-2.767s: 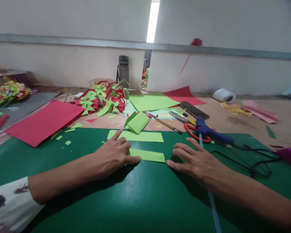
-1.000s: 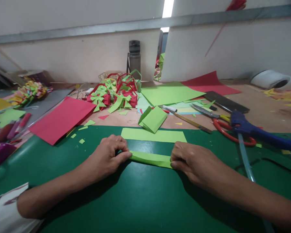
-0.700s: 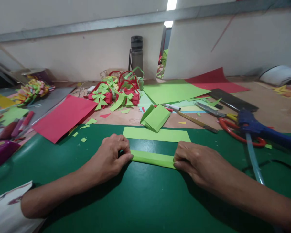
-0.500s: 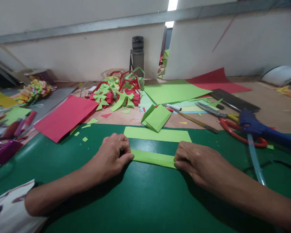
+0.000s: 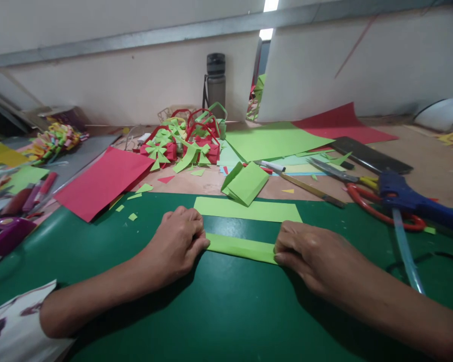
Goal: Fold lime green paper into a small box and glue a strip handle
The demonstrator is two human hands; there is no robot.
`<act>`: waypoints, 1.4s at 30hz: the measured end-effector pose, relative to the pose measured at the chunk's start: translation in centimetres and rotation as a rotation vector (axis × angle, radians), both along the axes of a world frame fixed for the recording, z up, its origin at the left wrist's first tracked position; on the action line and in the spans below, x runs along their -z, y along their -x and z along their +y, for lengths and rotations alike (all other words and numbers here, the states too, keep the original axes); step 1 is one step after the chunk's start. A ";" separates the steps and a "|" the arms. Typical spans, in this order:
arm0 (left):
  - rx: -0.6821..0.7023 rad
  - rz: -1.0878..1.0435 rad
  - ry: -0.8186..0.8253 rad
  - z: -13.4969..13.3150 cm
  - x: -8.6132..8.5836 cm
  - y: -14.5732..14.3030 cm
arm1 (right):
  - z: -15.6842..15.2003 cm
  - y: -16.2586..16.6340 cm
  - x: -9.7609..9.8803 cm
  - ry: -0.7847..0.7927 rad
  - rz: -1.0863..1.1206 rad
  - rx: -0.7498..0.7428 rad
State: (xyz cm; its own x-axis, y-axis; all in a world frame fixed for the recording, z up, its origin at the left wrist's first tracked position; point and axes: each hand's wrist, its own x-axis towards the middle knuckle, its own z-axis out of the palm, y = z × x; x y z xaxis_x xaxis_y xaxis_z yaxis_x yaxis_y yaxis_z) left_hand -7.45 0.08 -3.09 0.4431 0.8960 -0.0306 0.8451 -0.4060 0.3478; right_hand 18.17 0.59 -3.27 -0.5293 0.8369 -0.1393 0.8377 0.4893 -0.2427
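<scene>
Both curled, left hand (image 5: 181,239) and right hand (image 5: 309,251) pinch ends of a green strip (image 5: 241,246).

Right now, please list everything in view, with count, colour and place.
Folded strip: 1, light green, between hands
Flat strip: 1, light green, behind it
Folded packet: 1, light green, by flat strip
Mat: 1, dark green, underneath
Sheets: 2, red, left and back right
Large sheet: 1, light green, back
Little baskets: several, red-green, back
Bottle: 1, grey, back
Pen: 1, white, centre
Glue gun: 1, blue, right
Scissors: 1 pair, red-handled, right
Phone-like slab: 1, black, right
Roll: 1, white, right
Device: 1, purple, left edge
Garland: 1, multicoloured, left
Scraps: many, mixed colours, scattered
Left hand: 1, bare, strip's left end
Right hand: 1, bare, strip's right end
</scene>
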 end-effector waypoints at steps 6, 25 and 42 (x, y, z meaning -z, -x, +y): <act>0.001 0.008 -0.014 0.2 0.0 -0.2 | 0.0 0.1 -0.1 0.012 -0.002 0.013; 0.663 0.384 -0.211 2.0 -0.3 0.0 | -0.2 0.5 -1.6 0.027 -0.008 0.031; 0.631 0.340 -0.217 2.0 -0.4 1.7 | -0.2 0.1 -1.3 -0.021 0.020 -0.004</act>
